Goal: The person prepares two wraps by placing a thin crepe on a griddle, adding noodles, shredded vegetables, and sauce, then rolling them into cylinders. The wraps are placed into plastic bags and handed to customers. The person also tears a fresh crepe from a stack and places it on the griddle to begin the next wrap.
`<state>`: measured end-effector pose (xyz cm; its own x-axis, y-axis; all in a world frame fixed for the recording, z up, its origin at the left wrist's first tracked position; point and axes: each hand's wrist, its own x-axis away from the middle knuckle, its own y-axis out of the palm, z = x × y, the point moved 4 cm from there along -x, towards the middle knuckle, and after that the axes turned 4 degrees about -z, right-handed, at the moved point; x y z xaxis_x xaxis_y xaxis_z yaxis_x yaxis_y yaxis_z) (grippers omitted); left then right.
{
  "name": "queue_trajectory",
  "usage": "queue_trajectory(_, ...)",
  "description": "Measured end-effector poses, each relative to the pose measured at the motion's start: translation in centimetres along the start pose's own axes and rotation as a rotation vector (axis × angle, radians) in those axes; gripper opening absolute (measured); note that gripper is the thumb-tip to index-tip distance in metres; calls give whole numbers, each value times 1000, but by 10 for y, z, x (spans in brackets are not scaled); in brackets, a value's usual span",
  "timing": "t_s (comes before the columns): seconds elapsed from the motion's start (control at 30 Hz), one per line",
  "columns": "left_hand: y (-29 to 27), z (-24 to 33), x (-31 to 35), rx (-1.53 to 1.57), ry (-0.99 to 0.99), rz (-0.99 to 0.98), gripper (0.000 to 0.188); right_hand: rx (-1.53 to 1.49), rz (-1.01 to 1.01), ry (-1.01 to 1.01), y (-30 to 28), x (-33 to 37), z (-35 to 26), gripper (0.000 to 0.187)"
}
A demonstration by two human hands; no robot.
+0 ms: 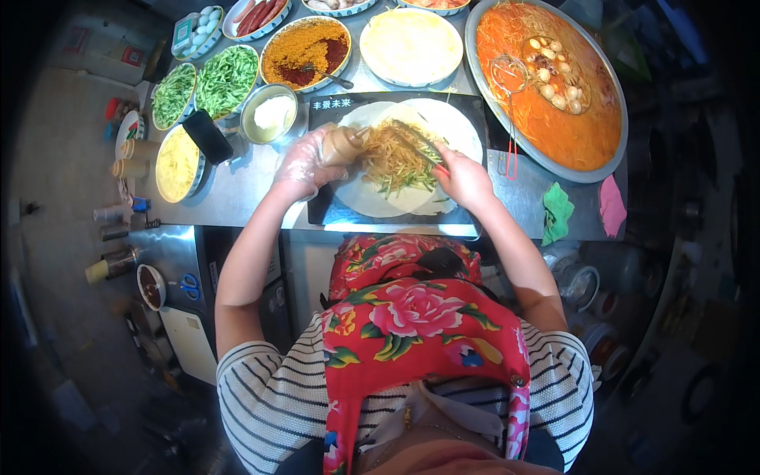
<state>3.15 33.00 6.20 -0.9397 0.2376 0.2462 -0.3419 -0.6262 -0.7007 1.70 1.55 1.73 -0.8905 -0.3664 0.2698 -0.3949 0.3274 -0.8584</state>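
My left hand (pixel 303 165), in a clear plastic glove, is closed round a squeeze bottle (pixel 341 147) of brown sauce. The bottle is tipped, its nozzle pointing right over a heap of brownish shreds and green cucumber strips (pixel 398 162). That heap lies on two overlapping thin white pancakes (pixel 348 195), spread on a black flat board or griddle (pixel 323 207). My right hand (pixel 465 184) grips a slim dark utensil with a red handle (pixel 441 169), perhaps tongs. Its far end reaches into the heap; the fingers partly hide the handle.
Bowls of shredded cucumber (pixel 227 79), orange-brown crumbs (pixel 297 49) and pale yellow food (pixel 412 46) line the back. A large pan of orange shreds (pixel 579 141) stands right, with a wire strainer (pixel 508 74). A phone (pixel 207 136) stands left; green (pixel 557 212) and pink cloths (pixel 611 207) lie right.
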Motion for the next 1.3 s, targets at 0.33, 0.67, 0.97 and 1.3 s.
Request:
queue_trajectory(0.33,-8,-123,77,670,-69,806,82,160,-72,-142,-22,-38,-30,54)
queue_trajectory(0.67,13,-147,95,474,-57,939,89,164,-169,-223,-3,23,-30,58)
queue_trajectory(0.97,65,-31,101,37,120,500,23,-14,112,25,-14,28,34,54)
queue_trajectory(1.3,62,1,-43,23,117,112,39,254,153,49,-19,-13,59,51)
